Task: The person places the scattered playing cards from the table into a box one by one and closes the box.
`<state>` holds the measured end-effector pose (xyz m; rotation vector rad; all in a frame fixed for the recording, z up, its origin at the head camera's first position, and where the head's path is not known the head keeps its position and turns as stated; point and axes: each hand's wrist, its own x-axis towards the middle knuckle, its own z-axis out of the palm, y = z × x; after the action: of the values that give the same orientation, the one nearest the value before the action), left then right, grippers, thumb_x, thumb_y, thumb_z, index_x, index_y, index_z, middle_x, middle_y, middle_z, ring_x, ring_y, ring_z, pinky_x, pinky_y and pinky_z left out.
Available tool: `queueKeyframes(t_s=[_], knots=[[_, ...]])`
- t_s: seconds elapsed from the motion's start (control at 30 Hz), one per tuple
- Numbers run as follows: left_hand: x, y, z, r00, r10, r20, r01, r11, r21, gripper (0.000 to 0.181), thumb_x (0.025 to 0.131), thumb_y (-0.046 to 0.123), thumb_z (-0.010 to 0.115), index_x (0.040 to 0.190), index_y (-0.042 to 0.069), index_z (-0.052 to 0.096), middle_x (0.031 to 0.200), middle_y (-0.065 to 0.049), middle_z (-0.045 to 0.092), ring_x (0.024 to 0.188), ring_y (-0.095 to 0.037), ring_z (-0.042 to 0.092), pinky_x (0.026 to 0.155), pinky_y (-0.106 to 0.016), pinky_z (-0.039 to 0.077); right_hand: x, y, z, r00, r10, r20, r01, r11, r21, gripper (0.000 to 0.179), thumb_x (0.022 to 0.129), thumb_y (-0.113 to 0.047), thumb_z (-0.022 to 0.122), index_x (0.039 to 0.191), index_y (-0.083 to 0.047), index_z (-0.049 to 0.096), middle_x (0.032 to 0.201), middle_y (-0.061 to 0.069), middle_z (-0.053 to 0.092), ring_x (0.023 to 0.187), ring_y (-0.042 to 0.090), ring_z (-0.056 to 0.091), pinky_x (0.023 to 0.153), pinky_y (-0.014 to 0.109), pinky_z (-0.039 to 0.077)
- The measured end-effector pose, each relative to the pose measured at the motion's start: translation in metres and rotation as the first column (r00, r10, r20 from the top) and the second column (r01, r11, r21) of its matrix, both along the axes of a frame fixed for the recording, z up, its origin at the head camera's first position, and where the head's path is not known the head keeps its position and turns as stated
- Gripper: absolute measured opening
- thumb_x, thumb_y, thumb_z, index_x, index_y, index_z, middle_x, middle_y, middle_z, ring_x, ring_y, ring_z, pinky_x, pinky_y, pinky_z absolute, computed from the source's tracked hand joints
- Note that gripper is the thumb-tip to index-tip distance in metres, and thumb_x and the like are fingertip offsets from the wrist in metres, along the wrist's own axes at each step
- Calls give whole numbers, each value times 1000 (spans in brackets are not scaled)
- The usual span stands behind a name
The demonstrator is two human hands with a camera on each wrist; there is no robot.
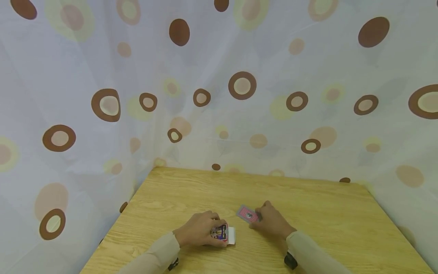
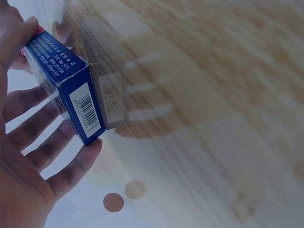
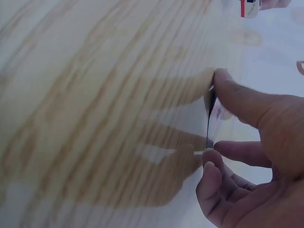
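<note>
My left hand (image 1: 201,230) grips a small blue playing card box (image 2: 78,97) with the thumb on one side and the fingers on the other. In the head view the box's white end flap (image 1: 231,235) sticks out toward the right. A barcode shows on the box's other end in the left wrist view, close over the tabletop. My right hand (image 1: 272,221) pinches a playing card (image 1: 247,214) with a red patterned back, thumb at one edge and fingers at the opposite one. The card is low at the table, back side up; whether more cards lie under it I cannot tell.
Both hands work over a glossy wood-grain table (image 1: 325,213), which mirrors them in the wrist views. A pale curtain (image 1: 212,57) with brown and beige circles stands behind the table and along its sides. Dark straps with small devices (image 1: 291,261) sit at both wrists.
</note>
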<state>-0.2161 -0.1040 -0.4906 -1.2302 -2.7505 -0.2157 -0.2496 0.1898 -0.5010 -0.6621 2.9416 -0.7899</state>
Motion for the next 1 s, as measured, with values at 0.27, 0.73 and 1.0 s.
queueKeyframes(t_s=[0.27, 0.73, 1.0], knots=[[0, 0, -3, 1000, -5, 10, 4, 1000, 8, 71, 77, 79, 49, 126, 29, 63, 109, 6, 61, 84, -2, 50, 61, -16, 42, 2, 0, 4, 995, -49, 82, 58, 993, -107, 50, 71, -26, 85, 110, -1, 65, 93, 7, 50, 80, 18, 46, 69, 33, 43], [0, 1, 0, 1000, -5, -5, 5, 1000, 3, 69, 77, 77, 51, 125, 29, 63, 109, 6, 62, 82, -2, 49, 58, -16, 41, 1, 0, 5, 999, 9, 31, -6, 995, -103, 43, 77, -15, 79, 115, -2, 61, 99, 5, 61, 82, 15, 53, 74, 36, 48], [-2, 2, -2, 1000, 2, 2, -2, 1000, -6, 70, 77, 78, 50, 125, 29, 63, 109, 7, 61, 84, -3, 50, 61, -18, 43, -2, -1, 7, 999, 35, 41, -35, 999, 6, 64, 69, -37, 84, 115, 3, 66, 95, 5, 59, 79, 14, 47, 73, 36, 45]])
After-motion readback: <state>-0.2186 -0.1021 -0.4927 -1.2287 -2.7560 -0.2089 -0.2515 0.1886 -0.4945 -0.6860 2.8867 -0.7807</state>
